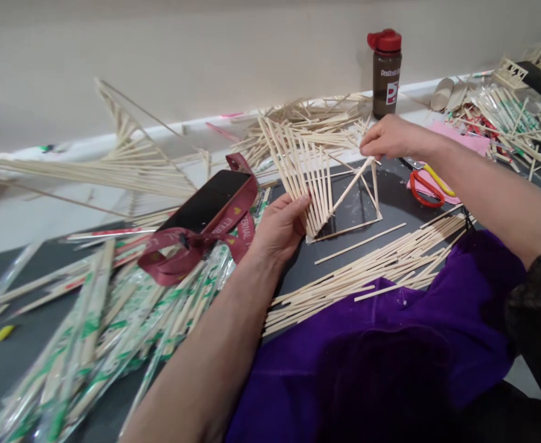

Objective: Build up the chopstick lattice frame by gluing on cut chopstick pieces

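Note:
A small frame of thin wooden sticks stands on the dark table, with a fan of slanted sticks along its left side. My left hand is closed on that fanned side, thumb on top. At the frame's upper corner, my right hand pinches with its fingertips; whatever lies between them is too small to make out. Loose sticks are spread in front of the frame, close to my body. Scissors with red and yellow handles rest below my right forearm.
A bottle with a red lid stands by the wall. Left of my arm are a phone with a maroon strap and many wrapped chopsticks. A larger stick structure sits behind them. More sticks are heaped at the back.

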The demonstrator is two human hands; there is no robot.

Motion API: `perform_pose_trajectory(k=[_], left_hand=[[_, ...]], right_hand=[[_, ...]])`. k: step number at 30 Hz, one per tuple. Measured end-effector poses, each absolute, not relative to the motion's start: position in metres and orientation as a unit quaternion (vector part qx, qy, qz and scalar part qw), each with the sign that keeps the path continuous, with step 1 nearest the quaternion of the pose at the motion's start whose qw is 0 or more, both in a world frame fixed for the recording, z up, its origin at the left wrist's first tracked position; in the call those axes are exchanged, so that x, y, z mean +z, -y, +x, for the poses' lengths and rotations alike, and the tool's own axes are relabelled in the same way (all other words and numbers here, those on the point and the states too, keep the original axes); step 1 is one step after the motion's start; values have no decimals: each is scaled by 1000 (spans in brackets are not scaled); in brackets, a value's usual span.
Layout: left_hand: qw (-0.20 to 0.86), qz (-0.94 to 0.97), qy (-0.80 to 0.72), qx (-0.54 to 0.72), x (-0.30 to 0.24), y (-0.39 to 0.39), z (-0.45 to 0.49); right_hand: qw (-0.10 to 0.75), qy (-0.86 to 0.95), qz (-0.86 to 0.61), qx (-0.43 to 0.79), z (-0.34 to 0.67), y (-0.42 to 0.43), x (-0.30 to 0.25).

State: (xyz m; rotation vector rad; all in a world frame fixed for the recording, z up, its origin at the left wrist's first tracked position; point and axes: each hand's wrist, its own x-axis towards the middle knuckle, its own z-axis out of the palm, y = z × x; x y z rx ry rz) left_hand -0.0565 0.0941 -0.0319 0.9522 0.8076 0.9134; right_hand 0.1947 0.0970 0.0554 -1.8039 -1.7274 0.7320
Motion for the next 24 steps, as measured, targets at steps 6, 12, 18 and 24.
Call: perform_pose_trajectory(k=[6, 12, 18, 24], left_hand=[[720, 431, -358, 409, -31, -92, -58], [723, 426, -352, 414, -28, -90, -57], [726, 425, -350, 412, -28, -89, -57], [718, 428, -363, 413, -30, -90, -58]], right_hand=[[144, 634, -686, 325, 183, -142, 44], [55, 627, -700, 338, 176, -158, 38], [48, 675, -673, 297, 181, -159, 28], [84, 698, -670, 240, 186, -146, 25]])
